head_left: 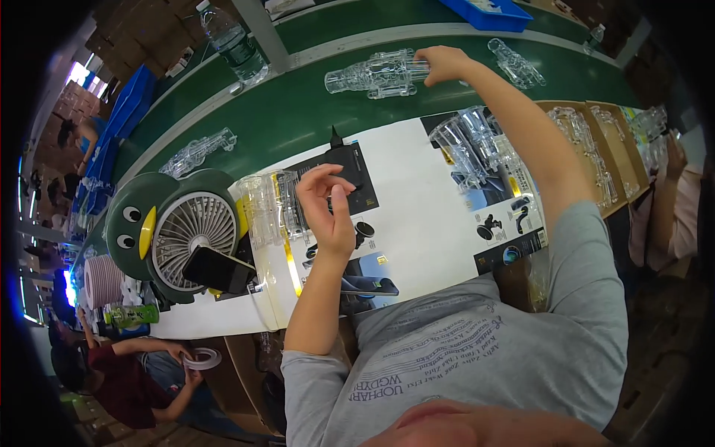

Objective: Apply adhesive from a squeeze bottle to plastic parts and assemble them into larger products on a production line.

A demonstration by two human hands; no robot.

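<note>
On the green work surface at the far side, my right hand [445,65] is closed around one end of a clear plastic shell [372,76], a long piece with tubular, ribbed sides. My left hand [328,212] hovers over the white sheet [417,261] with loosely curled fingers and thumb apart, and nothing shows in it. Left of that hand several clear plastic shells [267,205] lie in a row. Below my right forearm is another group of clear shells [469,149]. A dark phone [370,285] lies below my left wrist.
A green penguin-shaped fan [138,223] stands at left with a black phone [217,270] before it. Single clear shells [199,151] lie on the green surface. A water bottle [234,45] stands behind. Cardboard trays [624,149] of clear parts sit right. Co-workers sit at both sides.
</note>
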